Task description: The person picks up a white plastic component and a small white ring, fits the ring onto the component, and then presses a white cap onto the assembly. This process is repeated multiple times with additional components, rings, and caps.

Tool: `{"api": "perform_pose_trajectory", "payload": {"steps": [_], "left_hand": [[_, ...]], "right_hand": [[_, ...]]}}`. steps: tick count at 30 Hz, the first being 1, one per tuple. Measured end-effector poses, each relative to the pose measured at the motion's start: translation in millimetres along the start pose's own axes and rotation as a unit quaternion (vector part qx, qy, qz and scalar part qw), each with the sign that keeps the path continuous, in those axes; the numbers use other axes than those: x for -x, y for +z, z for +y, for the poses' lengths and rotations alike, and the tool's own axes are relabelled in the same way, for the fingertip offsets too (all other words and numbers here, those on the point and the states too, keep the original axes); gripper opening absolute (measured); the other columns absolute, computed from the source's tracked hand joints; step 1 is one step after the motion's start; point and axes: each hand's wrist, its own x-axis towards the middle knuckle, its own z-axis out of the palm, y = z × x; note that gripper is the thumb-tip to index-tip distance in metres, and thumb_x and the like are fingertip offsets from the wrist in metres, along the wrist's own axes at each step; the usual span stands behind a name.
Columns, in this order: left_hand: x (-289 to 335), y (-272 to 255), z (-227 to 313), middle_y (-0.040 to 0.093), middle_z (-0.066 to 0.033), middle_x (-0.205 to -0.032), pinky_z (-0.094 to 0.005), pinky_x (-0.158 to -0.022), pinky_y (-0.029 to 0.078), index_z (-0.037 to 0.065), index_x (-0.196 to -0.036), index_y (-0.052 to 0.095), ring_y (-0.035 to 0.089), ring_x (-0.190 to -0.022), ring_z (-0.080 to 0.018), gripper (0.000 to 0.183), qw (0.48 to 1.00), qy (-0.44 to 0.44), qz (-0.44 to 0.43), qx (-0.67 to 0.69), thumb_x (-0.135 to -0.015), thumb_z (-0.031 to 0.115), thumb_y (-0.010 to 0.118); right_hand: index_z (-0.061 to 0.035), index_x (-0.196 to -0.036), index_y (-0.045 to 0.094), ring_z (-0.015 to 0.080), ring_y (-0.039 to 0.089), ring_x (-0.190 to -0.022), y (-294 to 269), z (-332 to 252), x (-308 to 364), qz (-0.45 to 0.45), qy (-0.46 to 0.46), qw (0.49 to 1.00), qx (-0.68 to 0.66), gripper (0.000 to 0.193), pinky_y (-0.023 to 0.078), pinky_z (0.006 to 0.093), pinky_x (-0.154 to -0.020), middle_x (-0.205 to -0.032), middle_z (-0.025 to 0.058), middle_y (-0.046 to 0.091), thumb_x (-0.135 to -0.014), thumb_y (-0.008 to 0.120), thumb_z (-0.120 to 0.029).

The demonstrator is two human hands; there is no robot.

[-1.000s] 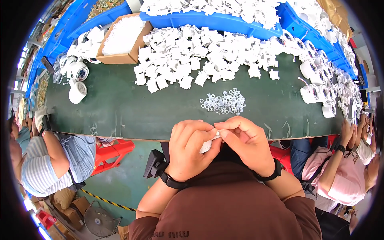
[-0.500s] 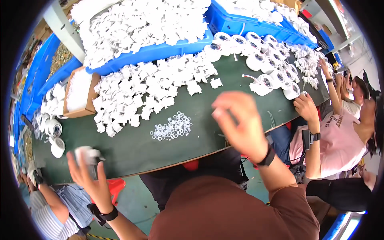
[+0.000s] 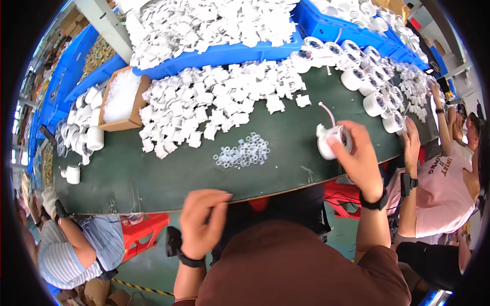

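Since half a second ago the left hand (image 3: 201, 219) has come back from the far left to the near table edge, and the right hand (image 3: 360, 158) has moved right. In the head view, the right hand grips a white round lamp housing (image 3: 331, 140) above the green table (image 3: 153, 178). The left hand is loosely curled, holding nothing visible. Clear small rings (image 3: 244, 152) lie between the hands.

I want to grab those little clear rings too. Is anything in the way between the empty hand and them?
Nothing visible: only bare green table lies between the left hand and the clear rings.
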Motion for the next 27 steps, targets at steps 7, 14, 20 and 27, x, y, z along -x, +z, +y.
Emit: {"api": "perform_pose_trajectory", "payload": {"steps": [7,14,20,27], "left_hand": [[-11,40,4,0.02,-0.0256,-0.166,-0.0458,-0.123,0.023,-0.007,-0.161,0.014,0.025,-0.151,-0.0412,0.079,0.981,0.088,-0.131,0.109,-0.101,0.015,0.06],[-2,35,-5,0.04,-0.0269,-0.143,-0.0455,-0.112,0.035,-0.005,-0.144,0.039,0.04,-0.134,-0.0389,0.057,0.997,0.041,0.042,0.054,-0.096,0.011,0.065],[-3,28,-10,0.06,-0.0144,-0.12,-0.0412,-0.09,0.046,0.007,-0.11,0.066,0.053,-0.106,-0.0325,0.027,0.991,0.037,0.123,-0.034,-0.083,0.003,0.069],[-11,16,0,0.064,-0.0173,-0.114,-0.0411,-0.088,0.048,0.0,-0.106,0.065,0.06,-0.101,-0.0337,0.021,0.995,0.043,0.071,-0.064,-0.086,0.001,0.062]], "right_hand": [[-0.0013,-0.151,0.038,0.0247,0.052,-0.129,68,-69,53,-0.206,-0.124,0.957,-0.159,0.066,0.049,0.0394,-0.106,-0.147,0.0139,0.036,-0.094,0.071,-0.004],[0.0009,-0.156,0.036,0.0252,0.055,-0.129,104,-80,58,-0.292,-0.15,0.91,-0.252,0.061,0.05,0.0366,-0.105,-0.146,0.0176,0.044,-0.1,0.06,0.002],[0.0024,-0.144,0.052,0.0162,0.061,-0.106,101,-86,37,-0.335,-0.138,0.891,-0.274,0.044,0.051,0.0287,-0.09,-0.127,0.0144,0.06,-0.101,0.062,-0.004],[0.0006,-0.111,0.061,0.0076,0.061,-0.081,106,-100,31,-0.335,0.021,0.822,-0.461,0.01,0.052,0.0245,-0.072,-0.104,0.0043,0.066,-0.101,0.063,-0.001]]}}
